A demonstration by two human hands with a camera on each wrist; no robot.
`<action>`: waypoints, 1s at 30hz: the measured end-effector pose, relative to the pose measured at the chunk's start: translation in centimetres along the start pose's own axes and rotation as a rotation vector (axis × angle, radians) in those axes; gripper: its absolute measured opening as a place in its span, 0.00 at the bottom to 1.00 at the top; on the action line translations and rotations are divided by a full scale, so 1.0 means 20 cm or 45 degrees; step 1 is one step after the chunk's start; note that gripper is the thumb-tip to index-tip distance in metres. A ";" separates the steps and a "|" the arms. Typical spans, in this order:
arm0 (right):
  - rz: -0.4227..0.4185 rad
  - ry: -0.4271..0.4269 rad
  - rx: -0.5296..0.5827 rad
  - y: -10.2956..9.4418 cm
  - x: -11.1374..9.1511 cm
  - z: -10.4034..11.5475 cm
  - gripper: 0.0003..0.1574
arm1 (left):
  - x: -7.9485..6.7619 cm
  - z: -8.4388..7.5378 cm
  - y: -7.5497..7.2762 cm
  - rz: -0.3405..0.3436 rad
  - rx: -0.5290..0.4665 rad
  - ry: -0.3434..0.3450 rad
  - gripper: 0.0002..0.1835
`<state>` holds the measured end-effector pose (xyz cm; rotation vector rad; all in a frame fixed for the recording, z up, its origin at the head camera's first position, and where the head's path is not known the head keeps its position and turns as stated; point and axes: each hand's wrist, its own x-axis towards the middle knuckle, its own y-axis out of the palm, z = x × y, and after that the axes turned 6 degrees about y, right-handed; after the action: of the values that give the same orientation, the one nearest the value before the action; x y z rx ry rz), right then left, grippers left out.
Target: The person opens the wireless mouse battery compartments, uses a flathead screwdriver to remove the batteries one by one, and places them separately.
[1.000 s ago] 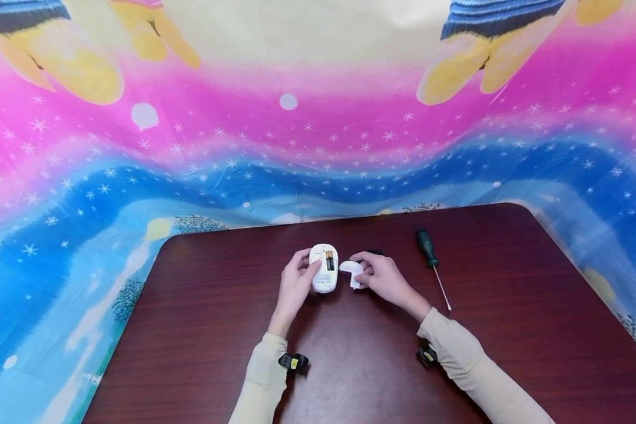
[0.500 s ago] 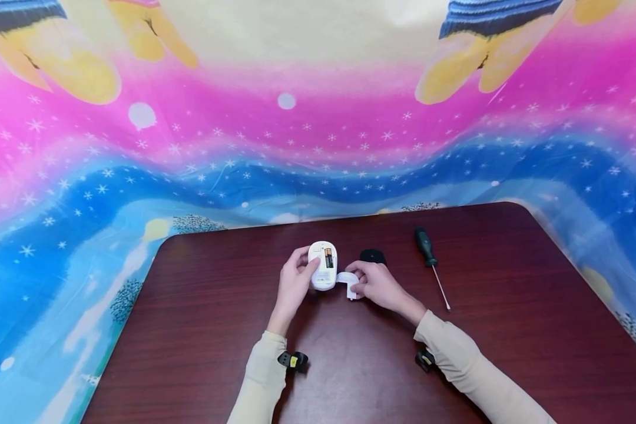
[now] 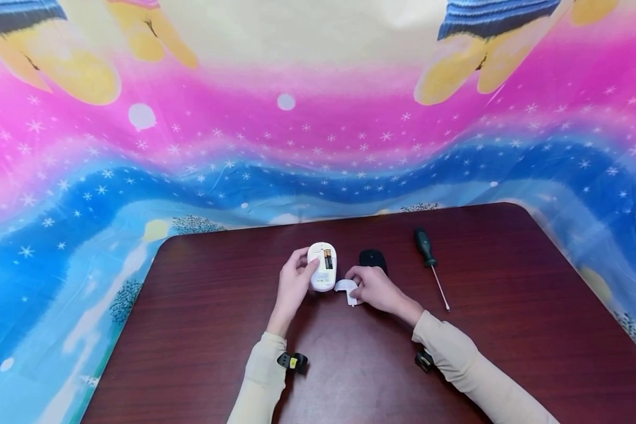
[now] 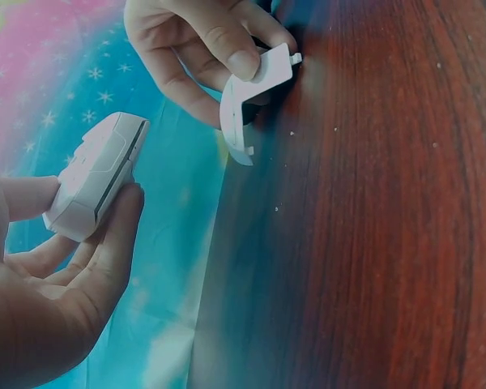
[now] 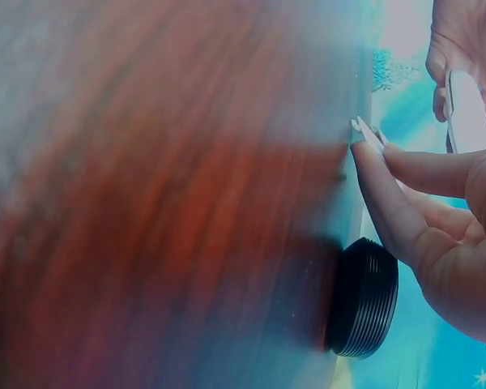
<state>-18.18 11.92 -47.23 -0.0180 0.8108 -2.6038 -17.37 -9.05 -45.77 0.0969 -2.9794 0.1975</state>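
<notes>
My left hand (image 3: 294, 282) grips a white computer mouse (image 3: 323, 281), its underside turned up toward the head camera. Batteries (image 3: 328, 259) show in the mouse's uncovered slot. In the left wrist view the mouse (image 4: 97, 174) is seen from its side, between thumb and fingers. Just right of it, my right hand (image 3: 376, 287) pinches the white battery cover (image 3: 351, 294), a curved piece with a straight tab. The cover (image 4: 267, 71) is apart from the mouse in the left wrist view. In the right wrist view the fingers hide most of the cover (image 5: 371, 136).
A black round-edged object (image 3: 372, 259) with ridged sides lies just behind my right hand, partly covered by it. Farther right, a screwdriver (image 3: 426, 250) with a dark green handle lies on the brown table (image 3: 206, 330). A printed cloth (image 3: 307, 141) hangs behind the table.
My right hand has brought the battery cover down toward me and slightly left, uncovering more of the black object. The left hand and mouse have barely moved.
</notes>
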 end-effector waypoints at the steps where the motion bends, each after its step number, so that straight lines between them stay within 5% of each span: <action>1: 0.001 0.005 -0.013 0.00 0.00 0.00 0.16 | 0.00 0.00 0.00 0.001 -0.004 -0.004 0.20; 5: 0.009 0.009 -0.089 0.01 0.00 0.01 0.16 | 0.00 0.01 0.00 0.004 -0.007 -0.019 0.20; 14: -0.005 -0.048 -0.494 0.01 0.01 0.03 0.07 | 0.00 0.00 0.00 0.011 -0.005 -0.049 0.19; 18: 0.001 -0.038 -0.542 0.02 0.00 0.03 0.05 | -0.01 -0.01 0.00 0.004 -0.027 -0.039 0.20; 24: -0.004 -0.080 -0.575 -0.03 -0.02 0.05 0.03 | -0.06 -0.20 -0.01 0.008 -0.032 -0.055 0.19; 30: -0.052 -0.114 -0.565 -0.12 -0.03 0.05 0.05 | -0.06 -0.19 -0.01 0.011 -0.049 -0.056 0.19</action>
<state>-18.40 13.28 -44.99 -0.2778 1.3454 -2.3854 -15.54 -8.57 -42.13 0.0855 -3.0263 0.1404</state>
